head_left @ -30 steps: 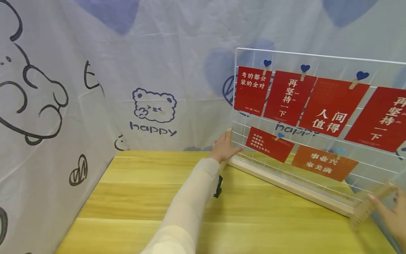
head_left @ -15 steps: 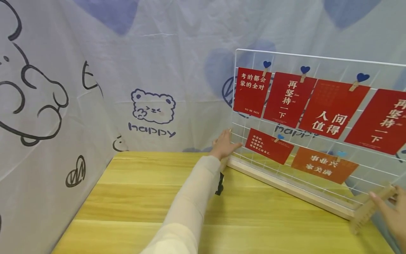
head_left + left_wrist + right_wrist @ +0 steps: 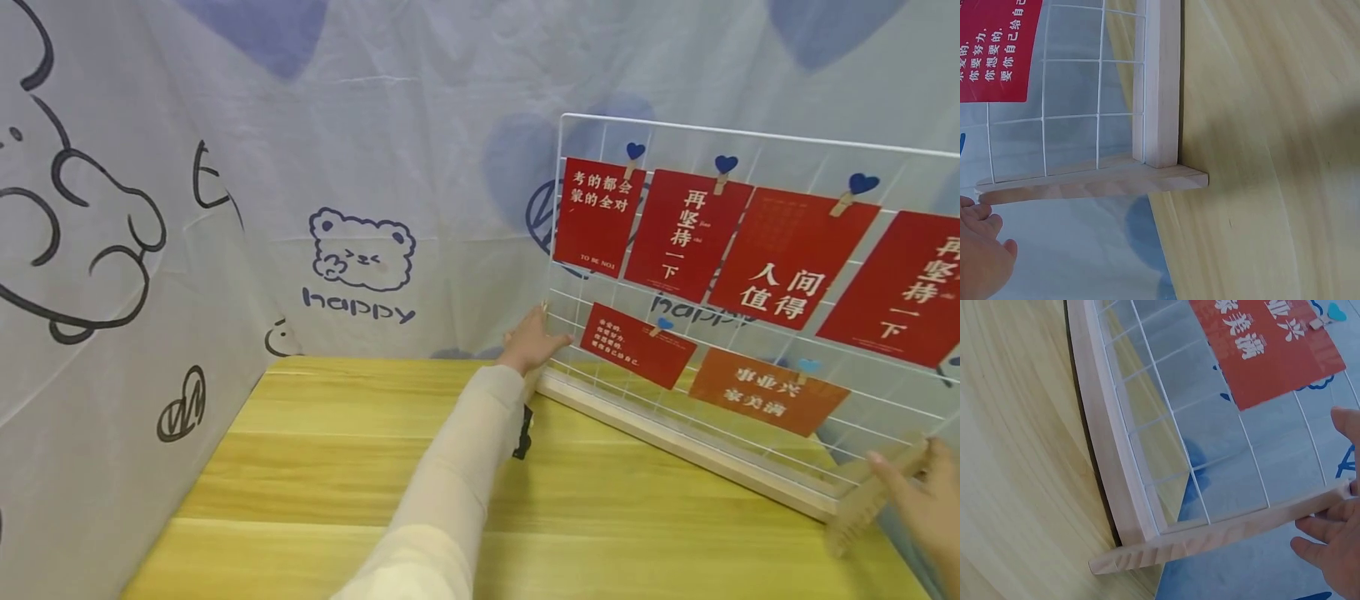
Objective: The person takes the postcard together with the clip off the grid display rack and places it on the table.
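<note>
A white wire grid board (image 3: 630, 287) stands in a wooden base (image 3: 675, 442) on the right of the table. Red cards (image 3: 690, 237) and an orange card (image 3: 768, 392) hang on it from small heart-topped clips (image 3: 725, 165). My left hand (image 3: 528, 342) holds the wooden side foot (image 3: 1091, 182) at the left end, thumb spread in front of the grid and fingers along the outer side. At the other end, my right hand (image 3: 922, 492) grips the right wooden side foot (image 3: 1229, 530) between thumb and fingers. The left fingertips are partly out of the left wrist view.
The wood-grain table (image 3: 322, 442) reaches up to a printed cloth backdrop (image 3: 450, 167) at the back and left. A small black object (image 3: 522, 433) shows beside the left sleeve (image 3: 457, 467), mostly hidden by it.
</note>
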`<action>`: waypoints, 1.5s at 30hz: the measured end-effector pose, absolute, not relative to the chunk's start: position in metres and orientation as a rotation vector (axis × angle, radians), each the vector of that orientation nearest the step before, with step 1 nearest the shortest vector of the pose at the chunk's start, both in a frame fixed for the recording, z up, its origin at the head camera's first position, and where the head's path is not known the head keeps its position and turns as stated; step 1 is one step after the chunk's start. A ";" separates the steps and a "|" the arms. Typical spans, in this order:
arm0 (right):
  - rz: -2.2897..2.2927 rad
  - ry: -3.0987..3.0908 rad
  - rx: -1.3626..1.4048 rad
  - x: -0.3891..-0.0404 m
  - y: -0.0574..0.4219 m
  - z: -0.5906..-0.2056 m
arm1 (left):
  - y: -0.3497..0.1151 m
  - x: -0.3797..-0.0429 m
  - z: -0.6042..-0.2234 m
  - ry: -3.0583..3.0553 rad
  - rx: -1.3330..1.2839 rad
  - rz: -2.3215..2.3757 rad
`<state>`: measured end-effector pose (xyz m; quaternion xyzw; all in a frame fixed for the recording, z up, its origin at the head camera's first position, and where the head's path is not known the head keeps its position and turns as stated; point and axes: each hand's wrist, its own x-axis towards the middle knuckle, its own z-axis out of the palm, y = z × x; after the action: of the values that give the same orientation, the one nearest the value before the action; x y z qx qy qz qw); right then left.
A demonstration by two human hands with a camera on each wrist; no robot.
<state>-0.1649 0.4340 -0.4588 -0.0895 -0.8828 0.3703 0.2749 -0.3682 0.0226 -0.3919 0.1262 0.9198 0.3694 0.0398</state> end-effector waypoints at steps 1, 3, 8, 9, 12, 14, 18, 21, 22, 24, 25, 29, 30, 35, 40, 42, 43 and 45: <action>0.998 -2.386 -0.233 -0.164 0.433 -0.458 | 0.024 -0.368 -0.392 2.815 0.386 1.141; 1.016 -2.405 -0.218 -0.164 0.441 -0.465 | 0.026 -0.369 -0.395 2.820 0.377 1.146; 1.019 -2.427 -0.235 -0.163 0.446 -0.469 | 0.032 -0.371 -0.399 2.837 0.345 1.152; 1.039 -2.432 -0.239 -0.161 0.441 -0.463 | 0.033 -0.371 -0.399 2.839 0.343 1.155; 1.013 -2.446 -0.276 -0.162 0.444 -0.465 | 0.033 -0.370 -0.398 2.823 0.349 1.173; 0.989 -2.449 -0.277 -0.165 0.456 -0.477 | 0.033 -0.369 -0.397 2.808 0.362 1.186; 0.967 -2.476 -0.295 -0.169 0.469 -0.485 | 0.031 -0.368 -0.397 2.774 0.386 1.224; 0.980 -2.513 -0.340 -0.168 0.464 -0.477 | 0.031 -0.369 -0.398 2.768 0.387 1.244; 1.014 -2.518 -0.353 -0.166 0.460 -0.472 | 0.031 -0.369 -0.398 2.770 0.386 1.247; 1.049 -2.534 -0.392 -0.164 0.455 -0.466 | 0.032 -0.370 -0.399 2.781 0.386 1.247; 1.029 -2.550 -0.417 -0.164 0.454 -0.465 | 0.032 -0.370 -0.400 2.784 0.387 1.247; 1.067 -2.567 -0.458 -0.167 0.462 -0.470 | 0.031 -0.372 -0.401 2.774 0.397 1.306; 1.071 -2.568 -0.461 -0.169 0.465 -0.473 | 0.031 -0.372 -0.401 2.764 0.394 1.332; 1.056 -2.552 -0.448 -0.177 0.476 -0.484 | 0.027 -0.374 -0.404 2.713 0.375 1.466; 1.064 -2.505 -0.512 -0.172 0.460 -0.470 | 0.028 -0.376 -0.407 2.679 0.366 1.563; 1.116 -2.477 -0.539 -0.166 0.447 -0.458 | 0.029 -0.376 -0.407 2.657 0.368 1.615; 1.139 -2.469 -0.555 -0.163 0.440 -0.451 | 0.029 -0.377 -0.407 2.646 0.370 1.642; 1.161 -2.459 -0.592 -0.158 0.426 -0.439 | 0.028 -0.377 -0.406 2.613 0.365 1.698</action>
<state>-0.1576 0.4256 -0.4387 -0.2092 -0.8693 0.4107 0.1785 -0.3766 0.0280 -0.4056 0.1165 0.8328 0.5412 0.0020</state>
